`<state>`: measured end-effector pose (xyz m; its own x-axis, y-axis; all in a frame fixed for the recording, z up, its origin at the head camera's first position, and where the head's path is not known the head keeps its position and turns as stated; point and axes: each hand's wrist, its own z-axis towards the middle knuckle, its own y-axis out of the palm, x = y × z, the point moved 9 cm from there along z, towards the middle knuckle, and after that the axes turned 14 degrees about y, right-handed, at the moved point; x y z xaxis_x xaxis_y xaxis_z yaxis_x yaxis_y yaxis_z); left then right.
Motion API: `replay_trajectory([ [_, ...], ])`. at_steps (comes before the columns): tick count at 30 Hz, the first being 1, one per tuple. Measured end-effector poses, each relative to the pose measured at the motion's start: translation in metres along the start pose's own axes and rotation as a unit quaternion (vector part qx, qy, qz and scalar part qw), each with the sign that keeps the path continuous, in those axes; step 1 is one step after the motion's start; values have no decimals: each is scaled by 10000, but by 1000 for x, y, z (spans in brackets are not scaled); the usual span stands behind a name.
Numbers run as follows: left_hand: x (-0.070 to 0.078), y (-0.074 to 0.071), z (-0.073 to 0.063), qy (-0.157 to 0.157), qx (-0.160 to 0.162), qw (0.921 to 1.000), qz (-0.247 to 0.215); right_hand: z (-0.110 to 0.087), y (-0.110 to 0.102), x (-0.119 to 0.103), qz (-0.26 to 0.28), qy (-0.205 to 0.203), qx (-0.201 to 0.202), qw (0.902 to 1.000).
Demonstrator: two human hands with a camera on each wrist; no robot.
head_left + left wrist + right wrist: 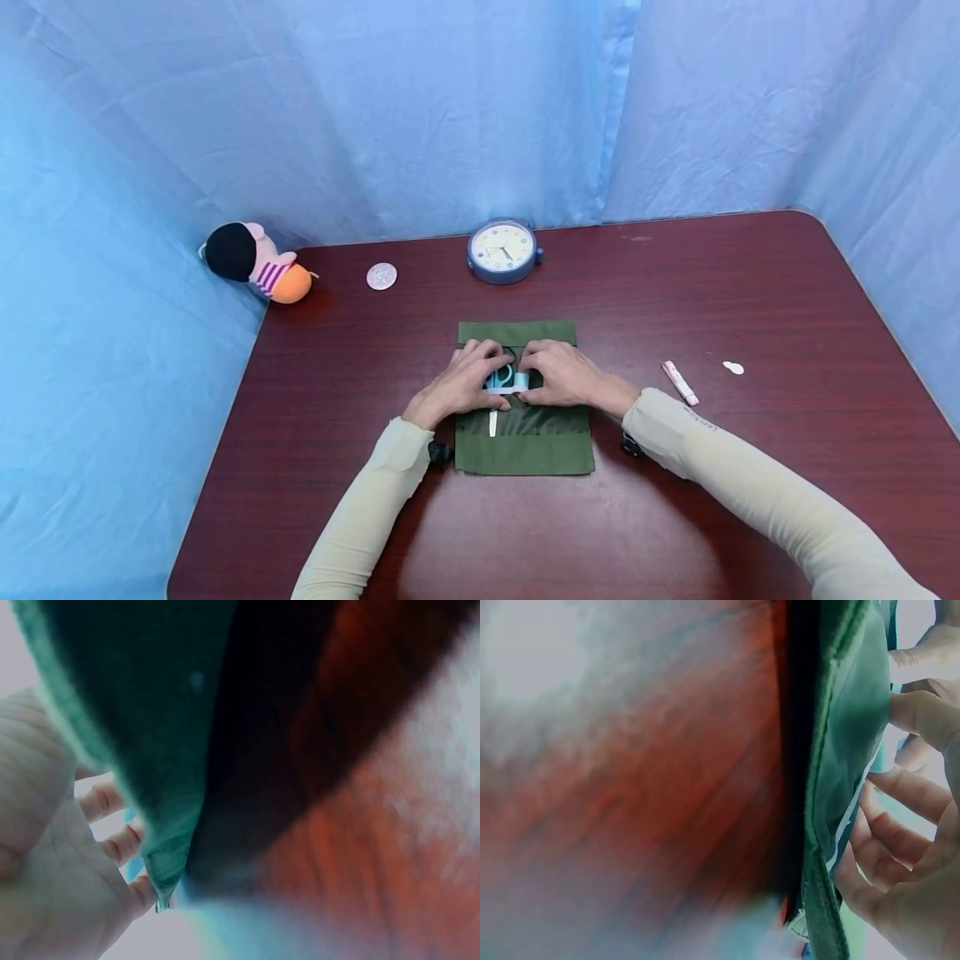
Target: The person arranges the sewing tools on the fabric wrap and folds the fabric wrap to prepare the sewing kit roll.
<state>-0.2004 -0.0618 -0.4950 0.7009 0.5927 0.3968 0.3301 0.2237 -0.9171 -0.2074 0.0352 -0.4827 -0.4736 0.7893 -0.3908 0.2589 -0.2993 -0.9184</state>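
Note:
A dark green fabric pouch lies opened flat on the table, a pale band crossing its middle. Scissors with teal handles rest on it, blades toward the person. My left hand curls its thumb and fingers about the scissors' handles, on the pouch's left half. Opposite it, my right hand pinches a small light-blue piece by the band. Both hands partly cover these things. In the wrist views the pouch's edge stands close, and the right fingers reach onto its inner side.
At the back of the table stands a blue round clock, with a pale disc to its left. A plush toy lies at the far left corner. Rightward are a small white-pink packet and a white tag.

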Motion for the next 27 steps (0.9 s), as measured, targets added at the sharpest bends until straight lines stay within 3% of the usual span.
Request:
replay_trajectory([
  [15, 0, 0, 0, 13, 19, 10000, -7, 3, 3, 4, 413, 290, -355, 9981],
  [27, 0, -1, 0, 53, 22, 10000, -17, 1, 6, 0, 477, 78, -547, 9973],
])
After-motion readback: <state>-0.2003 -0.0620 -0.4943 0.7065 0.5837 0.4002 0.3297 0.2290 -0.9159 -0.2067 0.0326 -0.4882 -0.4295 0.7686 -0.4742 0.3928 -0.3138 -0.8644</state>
